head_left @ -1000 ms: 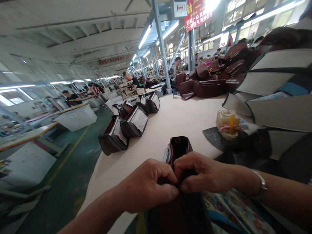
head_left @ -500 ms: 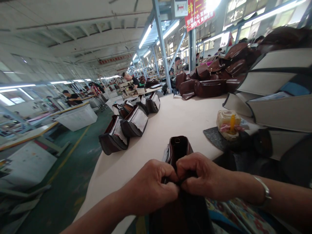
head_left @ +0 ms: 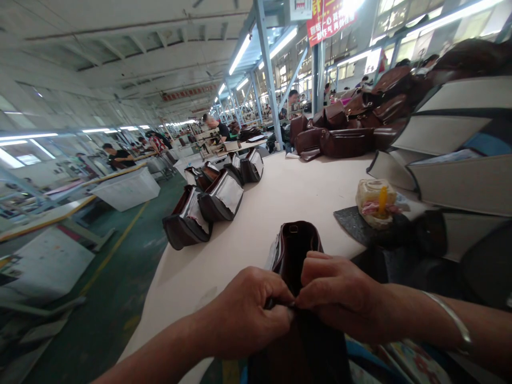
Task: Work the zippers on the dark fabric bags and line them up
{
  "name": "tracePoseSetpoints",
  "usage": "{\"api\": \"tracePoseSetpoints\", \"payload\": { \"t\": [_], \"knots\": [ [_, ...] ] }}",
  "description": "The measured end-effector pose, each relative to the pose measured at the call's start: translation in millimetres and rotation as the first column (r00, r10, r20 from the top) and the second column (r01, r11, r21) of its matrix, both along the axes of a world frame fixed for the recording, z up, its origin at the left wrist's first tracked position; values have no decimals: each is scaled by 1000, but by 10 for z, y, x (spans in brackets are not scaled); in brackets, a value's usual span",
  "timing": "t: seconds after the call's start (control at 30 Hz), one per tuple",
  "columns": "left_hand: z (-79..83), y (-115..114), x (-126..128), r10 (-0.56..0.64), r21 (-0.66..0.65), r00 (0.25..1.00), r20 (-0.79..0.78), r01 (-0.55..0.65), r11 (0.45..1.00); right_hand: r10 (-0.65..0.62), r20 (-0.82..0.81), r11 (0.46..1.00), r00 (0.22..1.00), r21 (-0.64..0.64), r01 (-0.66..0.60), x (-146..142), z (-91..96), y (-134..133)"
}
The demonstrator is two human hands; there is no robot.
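Note:
A dark brown leather bag [head_left: 298,341] stands close to my body at the table's near edge, its mouth gaping and a small metal-rimmed slot showing on the far inner wall. My left hand [head_left: 256,312] is closed, thumb and forefinger pinching the bag's near rim. Just beside it, my right hand [head_left: 344,293] is also closed on that rim, fingertips almost touching the left ones. What exactly lies between the fingertips is too small to make out. A silver bangle [head_left: 450,320] circles my right wrist.
Several unfinished dark bags [head_left: 220,200] stand on the pale table [head_left: 304,184] to the left. At right are a glue pot with a yellow stick [head_left: 376,205] on a dark slab and stacked beige panels [head_left: 460,176]. Brown bags [head_left: 346,141] are heaped behind. People work farther off.
My right hand has shifted slightly right and its fingers have re-formed their pinch at the rim. My left hand stays almost in place. The bag's mouth looks a little wider.

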State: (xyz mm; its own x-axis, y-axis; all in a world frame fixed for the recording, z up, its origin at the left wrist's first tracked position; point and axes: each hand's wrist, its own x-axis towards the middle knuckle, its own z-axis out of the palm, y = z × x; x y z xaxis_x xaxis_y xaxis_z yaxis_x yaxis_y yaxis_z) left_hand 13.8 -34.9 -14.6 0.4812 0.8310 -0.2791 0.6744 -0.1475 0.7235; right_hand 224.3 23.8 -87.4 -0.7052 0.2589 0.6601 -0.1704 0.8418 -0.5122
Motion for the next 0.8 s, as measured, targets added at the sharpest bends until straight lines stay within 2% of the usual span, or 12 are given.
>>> {"api": "tracePoseSetpoints", "payload": {
  "t": [0.13,0.2,0.27,0.33,0.4,0.43,0.5,0.57,0.63,0.67,0.8],
  "knots": [
    [28,66,-46,12,-163,998,64,-1,987,-73,81,963,994,265,49,58,-15,11],
    [12,96,-55,1,-176,997,71,12,984,-112,116,930,987,362,63,71,-26,-10],
    [-7,101,-48,-51,-131,997,60,58,990,-125,114,918,986,391,71,94,-36,-34],
    [-13,81,-31,-100,-46,994,38,102,994,-106,59,956,993,282,86,142,-26,-38],
    [-6,50,-16,-110,37,994,6,109,993,-81,32,996,996,30,80,212,21,-1],
    [-1,36,-12,-105,65,994,-12,105,992,-76,49,990,996,-115,81,248,59,36],
    [7,21,-9,-82,87,996,-44,85,993,-44,160,929,986,-357,99,308,145,148],
    [13,21,-7,-61,79,996,-57,66,995,54,290,853,955,-511,107,331,224,287],
    [20,31,-1,-52,71,997,-60,56,996,178,374,809,910,-582,81,314,280,421],
    [25,36,4,-52,68,997,-63,56,996,229,400,805,888,-590,58,295,302,477],
    [43,47,16,-72,82,995,-63,77,994,369,423,835,827,-543,-95,181,369,582]
  ]
}}
